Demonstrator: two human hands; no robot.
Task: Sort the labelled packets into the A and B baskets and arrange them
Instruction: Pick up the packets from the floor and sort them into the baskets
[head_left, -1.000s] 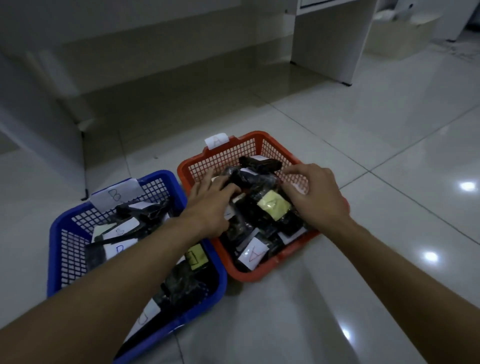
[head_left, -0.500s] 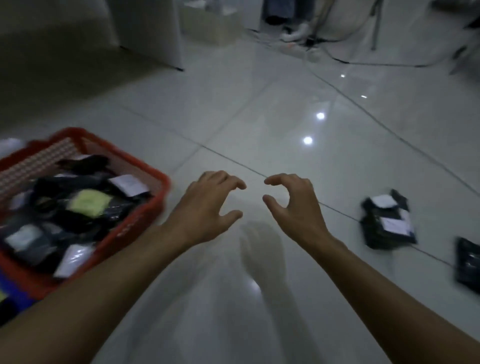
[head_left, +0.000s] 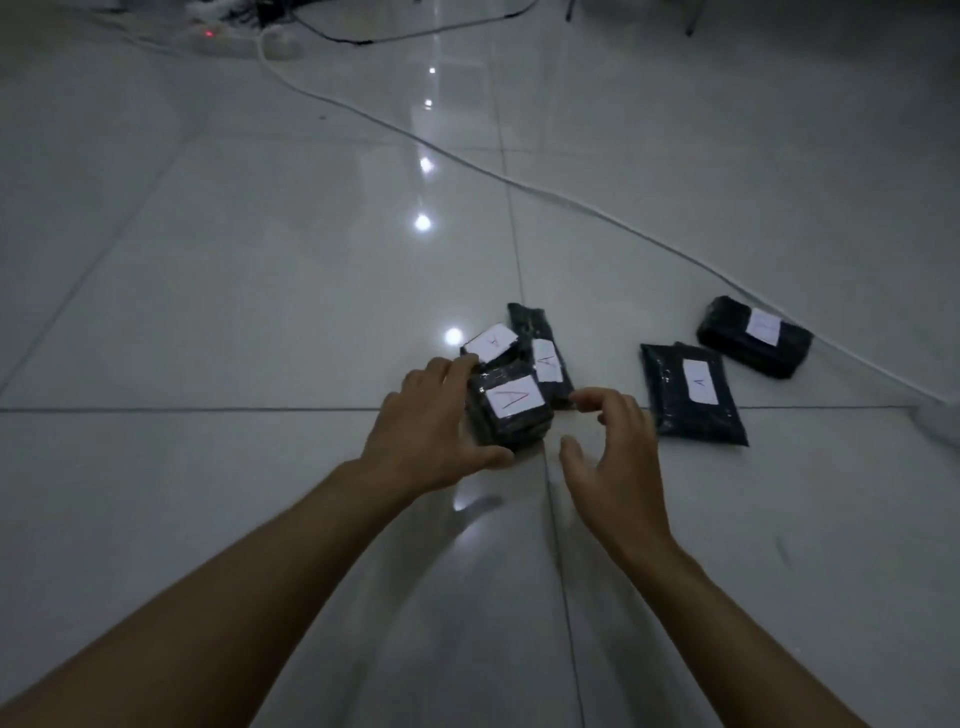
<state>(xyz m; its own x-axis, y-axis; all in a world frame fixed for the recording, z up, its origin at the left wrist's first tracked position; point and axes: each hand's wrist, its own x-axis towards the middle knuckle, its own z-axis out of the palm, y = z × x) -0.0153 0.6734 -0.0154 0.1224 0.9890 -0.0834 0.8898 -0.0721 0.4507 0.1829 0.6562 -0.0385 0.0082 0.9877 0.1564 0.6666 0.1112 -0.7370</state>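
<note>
Head view is swinging off both baskets, now out of frame, onto the tiled floor (head_left: 260, 312), so a fresh pickup round is beginning. Five black packets are lying there: three clustered, two apart to the right, four reading A. The left hand (head_left: 426, 431) is curling its fingers round the nearest A packet (head_left: 511, 410); the right hand (head_left: 613, 447), fingers spread and empty, is closing in beside it.

Indoor room, office or lab type; exact kind cannot be determined.
Glossy pale tiled floor (head_left: 208, 312); a white cable (head_left: 519, 179) crosses it; a power strip (head_left: 218, 39) with red indicator and black cables (head_left: 363, 39) lie at the far edge.
</note>
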